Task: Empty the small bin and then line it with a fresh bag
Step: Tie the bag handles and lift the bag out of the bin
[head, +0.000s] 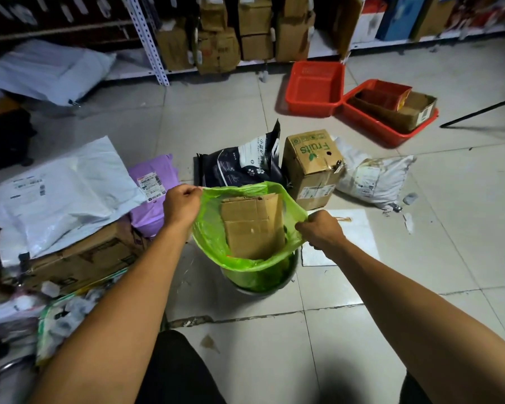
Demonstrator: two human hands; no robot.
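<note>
A small round bin stands on the tiled floor in front of me, mostly hidden by a translucent green bag. The bag's mouth is stretched wide and raised above the bin's rim. Inside it stands a flattened piece of cardboard. My left hand is closed on the bag's left edge. My right hand grips the bag's right edge in a fist.
White and purple parcels and a flat box lie at left. Behind the bin sit a dark pet-food bag, a "Fruits" carton and a white sack. Two red trays lie farther back by shelves of boxes. A white sheet lies right.
</note>
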